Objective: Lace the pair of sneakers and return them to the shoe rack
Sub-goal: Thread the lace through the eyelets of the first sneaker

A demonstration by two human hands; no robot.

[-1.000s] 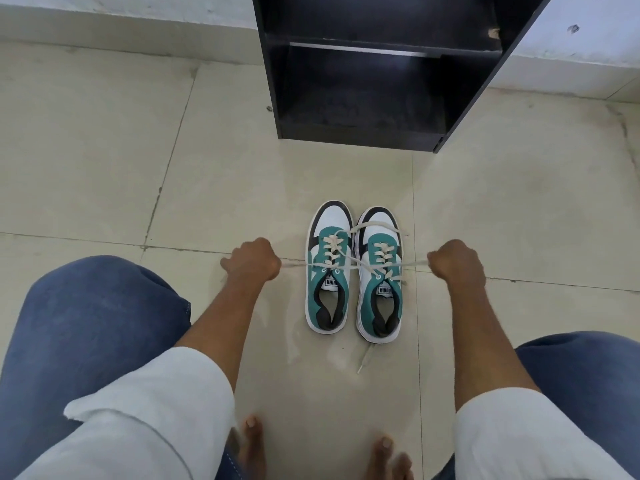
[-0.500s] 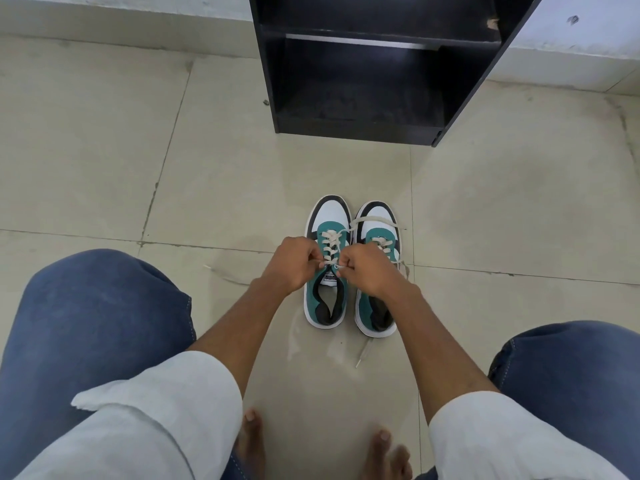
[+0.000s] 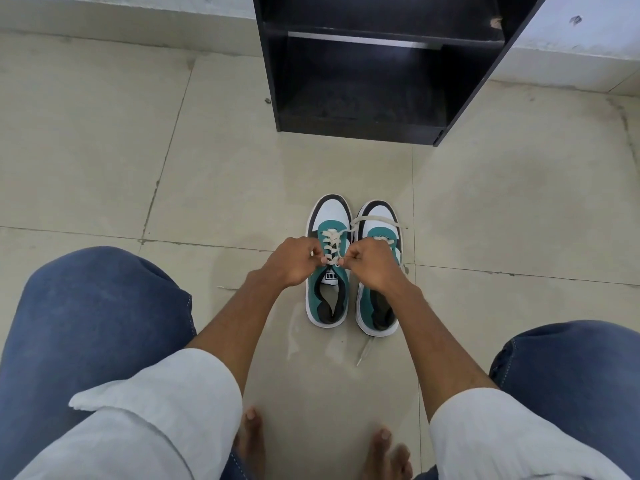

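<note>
Two teal, white and black sneakers stand side by side on the tiled floor, toes pointing away from me. The left sneaker (image 3: 329,299) has a cream lace (image 3: 331,241) threaded up its eyelets. My left hand (image 3: 294,261) and my right hand (image 3: 372,263) meet over its tongue, each pinching an end of that lace. The right sneaker (image 3: 377,220) is partly hidden under my right hand; a loose loop of its lace (image 3: 375,219) lies across its toe. A black shoe rack (image 3: 363,126) stands open beyond the shoes.
My knees in blue jeans (image 3: 97,306) flank the shoes, and my bare feet (image 3: 251,434) are near the bottom edge. A lace end (image 3: 363,353) trails on the floor behind the right sneaker. A white wall (image 3: 571,26) runs behind the rack.
A second ago my hands were spread wide, pulling the lace taut sideways. They have since come together over the left sneaker's tongue and now hold the lace ends close.
</note>
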